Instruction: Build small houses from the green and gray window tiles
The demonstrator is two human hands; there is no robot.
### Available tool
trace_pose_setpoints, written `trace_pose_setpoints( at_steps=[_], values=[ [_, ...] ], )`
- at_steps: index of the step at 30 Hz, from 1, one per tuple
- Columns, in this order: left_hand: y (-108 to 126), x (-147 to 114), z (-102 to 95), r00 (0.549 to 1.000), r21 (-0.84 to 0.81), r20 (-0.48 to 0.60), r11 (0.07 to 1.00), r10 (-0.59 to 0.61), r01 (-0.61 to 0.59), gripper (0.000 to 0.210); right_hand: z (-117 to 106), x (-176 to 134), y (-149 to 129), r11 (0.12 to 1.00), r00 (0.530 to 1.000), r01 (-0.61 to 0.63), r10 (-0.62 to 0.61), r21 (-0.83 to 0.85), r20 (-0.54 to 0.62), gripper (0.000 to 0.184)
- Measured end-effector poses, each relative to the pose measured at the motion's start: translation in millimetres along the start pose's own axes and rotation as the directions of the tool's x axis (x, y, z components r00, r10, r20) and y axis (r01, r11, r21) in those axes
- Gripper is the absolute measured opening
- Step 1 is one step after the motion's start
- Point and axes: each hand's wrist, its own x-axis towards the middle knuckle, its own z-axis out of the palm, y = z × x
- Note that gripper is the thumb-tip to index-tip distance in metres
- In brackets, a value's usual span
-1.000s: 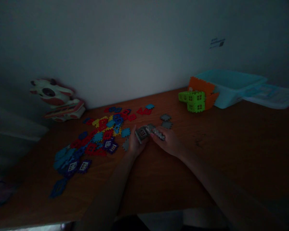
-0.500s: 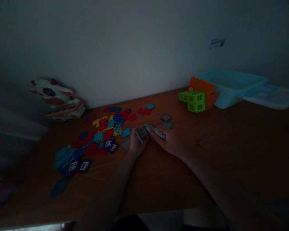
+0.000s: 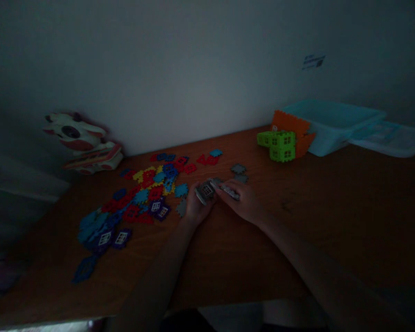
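Observation:
Above the middle of the table, my left hand (image 3: 196, 207) is closed around a grey building piece (image 3: 204, 191) with a window grid. My right hand (image 3: 244, 200) pinches another grey window piece (image 3: 230, 191), tilted and pressed up against the first. Whether the two are joined I cannot tell, as the fingers hide their meeting edge. Just left of my left hand lies a loose grey piece (image 3: 181, 208). Beyond my right hand are flat grey pieces (image 3: 238, 168) on the wood.
Red, blue, yellow and purple building pieces (image 3: 148, 177) spread over the left of the table (image 3: 200, 267). A cow-shaped toy keyboard (image 3: 90, 157) stands at the back left. At the back right are a green and orange built model (image 3: 282, 146), a light blue bin (image 3: 327, 138) and a clear lid (image 3: 394, 143).
The grey piece in my right hand has tipped slightly, so its window shows less. The left-hand piece has turned a little; both hands stay in nearly the same place.

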Motion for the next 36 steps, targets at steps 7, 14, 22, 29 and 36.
trace_pose_setpoints(
  at_steps=[7, 14, 22, 29, 36],
  values=[
    [2.2, -3.5, 4.3, 1.0, -0.031, -0.027, 0.999, -0.006, 0.006, 0.029, 2.3, 1.0, -1.0, 0.994, 0.996, -0.064, 0.07, 0.092, -0.063, 0.028],
    [5.8, -7.1, 8.4, 0.998, -0.069, -0.066, 0.998, 0.009, -0.013, 0.032, -1.9, 8.8, 0.8, 0.86, 0.873, -0.356, 0.446, 0.366, -0.199, 0.044],
    [6.9, -7.2, 6.6, 0.998, -0.1, -0.056, 0.995, -0.007, 0.002, 0.032, -6.9, 9.7, 17.8, 0.85, 0.845, -0.407, 0.489, 0.333, -0.216, 0.038],
    [6.5, -5.5, 6.7, 0.998, -0.094, -0.067, 0.995, 0.004, -0.011, 0.033, -4.0, 10.6, 19.6, 0.79, 0.841, -0.426, 0.525, 0.44, -0.128, 0.037],
    [4.6, -5.3, 7.2, 0.998, -0.094, -0.059, 0.995, 0.036, -0.041, 0.025, -3.0, 10.8, 24.2, 0.784, 0.837, -0.411, 0.527, 0.466, -0.148, 0.039]
  ],
)
